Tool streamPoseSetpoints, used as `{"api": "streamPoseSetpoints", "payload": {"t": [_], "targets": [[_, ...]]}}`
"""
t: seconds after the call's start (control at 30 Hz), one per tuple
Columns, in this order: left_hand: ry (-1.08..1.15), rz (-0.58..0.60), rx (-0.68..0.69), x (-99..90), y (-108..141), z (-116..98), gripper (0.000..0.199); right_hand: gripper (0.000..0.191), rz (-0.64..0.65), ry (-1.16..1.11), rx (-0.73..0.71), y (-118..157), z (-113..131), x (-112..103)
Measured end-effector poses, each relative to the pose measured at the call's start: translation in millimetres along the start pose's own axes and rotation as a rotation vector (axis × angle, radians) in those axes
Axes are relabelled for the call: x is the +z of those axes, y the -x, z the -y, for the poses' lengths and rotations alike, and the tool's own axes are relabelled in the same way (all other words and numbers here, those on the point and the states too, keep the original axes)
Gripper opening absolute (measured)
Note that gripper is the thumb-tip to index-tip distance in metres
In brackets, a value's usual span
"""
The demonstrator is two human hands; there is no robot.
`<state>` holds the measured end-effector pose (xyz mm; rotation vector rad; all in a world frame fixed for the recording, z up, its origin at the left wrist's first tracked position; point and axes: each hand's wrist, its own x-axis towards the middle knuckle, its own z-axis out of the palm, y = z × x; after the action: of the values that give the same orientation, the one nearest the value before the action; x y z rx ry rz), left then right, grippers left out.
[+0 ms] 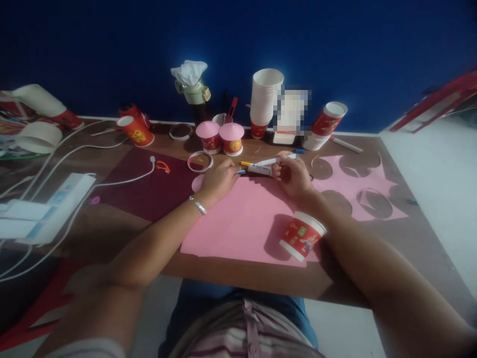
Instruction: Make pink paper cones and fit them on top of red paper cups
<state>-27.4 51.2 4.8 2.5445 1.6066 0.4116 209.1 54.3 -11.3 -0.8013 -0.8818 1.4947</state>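
Observation:
My left hand (220, 178) is over the far edge of a pink paper sheet (231, 223), its fingertips closed on a small light-blue marker cap (240, 172). A white marker (269, 161) slants into the closed fingers of my right hand (292, 174). Another white marker (260, 170) lies just below it, between both hands. The yellow tip (246, 163) beside them belongs to a marker, but which one I cannot tell. Near my right forearm, a red patterned paper cup (303, 235) rests tilted on the pink sheet.
Two cups with pink cone roofs (231, 132) stand behind the hands, near a tall cup stack (267, 97). Cut pink paper scraps (357, 186) lie right. A dark red sheet (145, 184), cables and a white power strip (55, 209) occupy the left.

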Motion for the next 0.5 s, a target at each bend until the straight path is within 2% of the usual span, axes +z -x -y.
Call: {"api": "streamPoseSetpoints", "payload": {"t": [0.07,0.13,0.2,0.23,0.3,0.37,0.4,0.5], "targets": [[-0.018,0.001,0.012,-1.8,0,-1,0.029,0.040,0.002,-0.004,0.004,0,0,0],[-0.004,-0.046,0.038,-6.2,7,-10,0.036,0.039,-0.005,-0.011,0.002,-1,-1,-1],[0.087,-0.107,0.068,-12.0,22,-27,0.034,0.039,-0.012,-0.020,0.004,-2,-3,-1],[0.164,-0.095,0.093,-14.7,30,-39,0.033,0.040,-0.012,-0.021,0.010,-3,-3,-2],[0.325,-0.008,0.165,-18.3,47,-66,0.046,0.040,-0.012,-0.022,0.018,-4,-4,-3],[0.376,0.107,0.194,-18.3,59,-96,0.078,0.041,-0.007,-0.019,0.020,-4,-3,-3],[0.374,0.142,0.210,-17.0,62,-109,0.087,0.040,-0.002,-0.016,0.020,-4,-3,-3],[0.347,0.219,0.314,-10.3,65,-139,0.101,0.040,0.013,-0.012,0.012,-1,-1,-3]]}}
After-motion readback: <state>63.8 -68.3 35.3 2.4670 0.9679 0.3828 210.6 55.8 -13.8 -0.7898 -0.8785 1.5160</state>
